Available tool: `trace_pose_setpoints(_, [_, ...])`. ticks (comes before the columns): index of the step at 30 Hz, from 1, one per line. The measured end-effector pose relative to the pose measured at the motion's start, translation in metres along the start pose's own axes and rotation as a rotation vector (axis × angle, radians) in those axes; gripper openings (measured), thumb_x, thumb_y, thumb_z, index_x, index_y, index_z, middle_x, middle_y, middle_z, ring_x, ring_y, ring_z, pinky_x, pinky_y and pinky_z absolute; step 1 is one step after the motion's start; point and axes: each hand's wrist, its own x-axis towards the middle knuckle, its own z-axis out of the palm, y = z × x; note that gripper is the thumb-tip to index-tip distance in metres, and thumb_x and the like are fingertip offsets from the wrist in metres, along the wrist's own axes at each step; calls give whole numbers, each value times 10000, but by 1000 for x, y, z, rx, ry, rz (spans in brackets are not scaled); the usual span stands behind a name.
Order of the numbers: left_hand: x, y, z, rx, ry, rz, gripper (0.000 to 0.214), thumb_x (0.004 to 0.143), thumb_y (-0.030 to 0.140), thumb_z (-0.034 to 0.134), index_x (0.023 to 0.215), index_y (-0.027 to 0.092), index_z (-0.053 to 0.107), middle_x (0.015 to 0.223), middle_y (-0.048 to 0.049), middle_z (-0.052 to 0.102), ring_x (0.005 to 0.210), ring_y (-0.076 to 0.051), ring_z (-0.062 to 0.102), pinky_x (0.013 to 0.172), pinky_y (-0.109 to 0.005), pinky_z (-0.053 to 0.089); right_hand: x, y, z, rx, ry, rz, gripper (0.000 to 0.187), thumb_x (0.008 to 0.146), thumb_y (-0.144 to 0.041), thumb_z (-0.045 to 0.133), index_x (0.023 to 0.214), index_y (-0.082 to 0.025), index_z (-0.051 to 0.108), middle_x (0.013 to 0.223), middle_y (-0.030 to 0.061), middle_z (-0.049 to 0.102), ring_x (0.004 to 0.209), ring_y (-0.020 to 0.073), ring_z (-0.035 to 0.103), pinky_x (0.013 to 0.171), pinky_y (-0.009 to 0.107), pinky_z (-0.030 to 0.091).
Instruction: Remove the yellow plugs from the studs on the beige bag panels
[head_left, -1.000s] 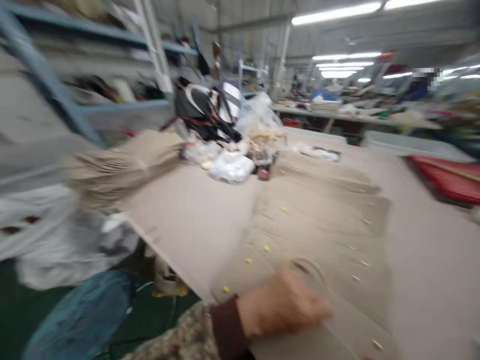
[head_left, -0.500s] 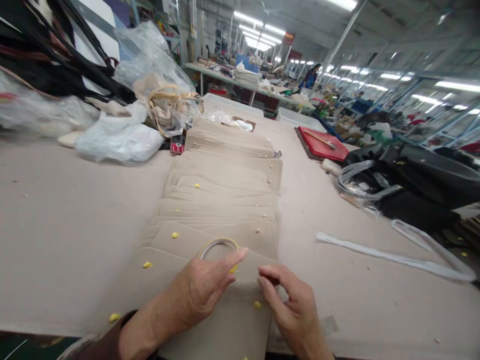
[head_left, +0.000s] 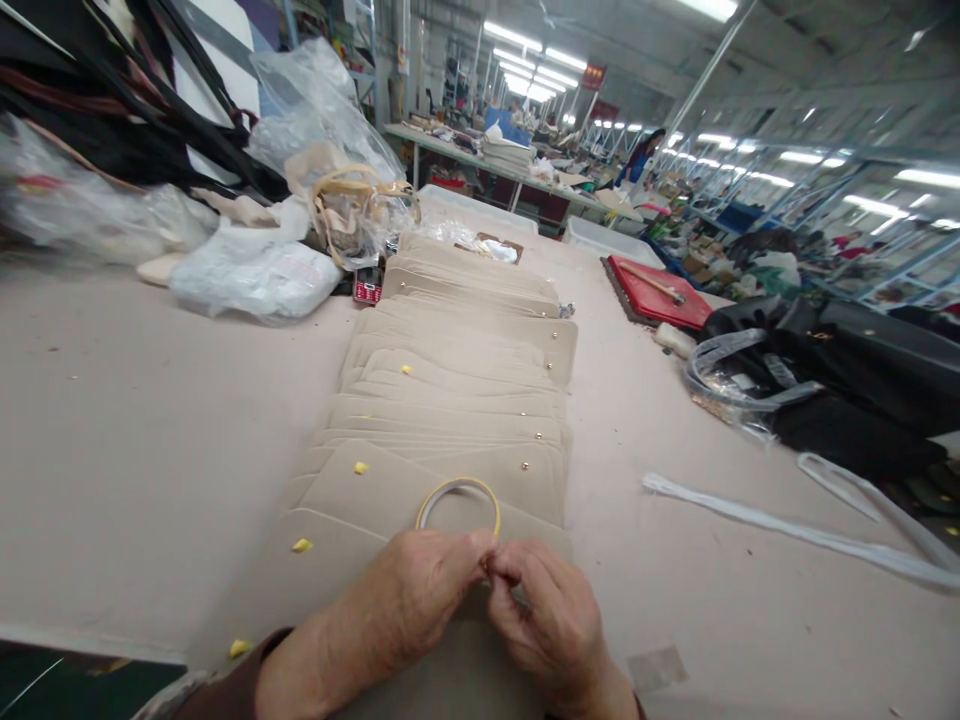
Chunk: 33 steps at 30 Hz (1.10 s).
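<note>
Together, the left hand (head_left: 420, 585) and the right hand (head_left: 551, 615) meet over the near end of the row of tan pieces (head_left: 457, 345), which lies on the table (head_left: 187, 430). The left hand is curled up and holds a yellow ring (head_left: 459, 482) over the row. The right hand's fingertips are pinched against the left one's, and what is between them is too small to tell. Yellow bits (head_left: 361, 468) sit along the row's left side. A white strap (head_left: 739, 514) lies right of the row, and a white bag (head_left: 259, 272) sits left of its far end.
</note>
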Motion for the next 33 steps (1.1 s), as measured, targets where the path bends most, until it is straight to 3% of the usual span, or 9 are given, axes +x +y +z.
trace_pose_setpoints(7, [8, 2, 5, 109, 110, 81, 221, 1004, 161, 299, 869, 201, 468, 652, 22, 543, 547, -125, 517, 500, -225, 378, -3, -3, 0, -39, 125, 86, 191, 826, -60, 493, 781, -193, 622, 620, 11, 648, 545, 128, 609, 538, 217, 481])
trace_pose_setpoints(14, [15, 13, 16, 124, 182, 182, 224, 972, 117, 311, 882, 188, 504, 633, 11, 519, 546, -133, 478, 506, -240, 368, -12, 0, -1, 430, 126, 820, 183, 813, -311, 617, 688, -179, 639, 511, -11, 612, 427, 114, 551, 412, 200, 439])
trace_pose_setpoints(19, [13, 10, 29, 173, 156, 153, 192, 977, 120, 335, 902, 177, 502, 668, 3, 531, 595, -144, 498, 559, -254, 397, -23, 30, -23, 656, 153, 1098, 381, 685, -511, 758, 716, -140, 678, 513, 3, 627, 425, 135, 577, 430, 238, 491])
trace_pose_setpoints(23, [14, 3, 35, 372, 27, 83, 163, 977, 155, 389, 870, 183, 509, 716, -13, 547, 632, -176, 493, 563, -286, 382, -35, 41, -34, 631, 73, 1140, 410, 681, -522, 778, 779, -128, 719, 583, 22, 661, 485, 129, 600, 486, 229, 509])
trace_pose_setpoints(27, [15, 2, 38, 390, -34, 71, 158, 972, 149, 390, 878, 181, 513, 738, -18, 539, 645, -189, 482, 565, -306, 377, -42, 38, -26, 556, -7, 1087, 362, 761, -500, 718, 790, -139, 704, 579, -1, 621, 487, 117, 565, 474, 215, 483])
trace_pose_setpoints(33, [12, 0, 41, 358, -52, 63, 131, 968, 151, 397, 901, 183, 506, 760, -17, 523, 665, -201, 472, 579, -323, 369, -35, 33, -19, 244, -91, 887, 256, 880, -392, 583, 764, -180, 668, 616, 4, 636, 563, 141, 590, 515, 214, 460])
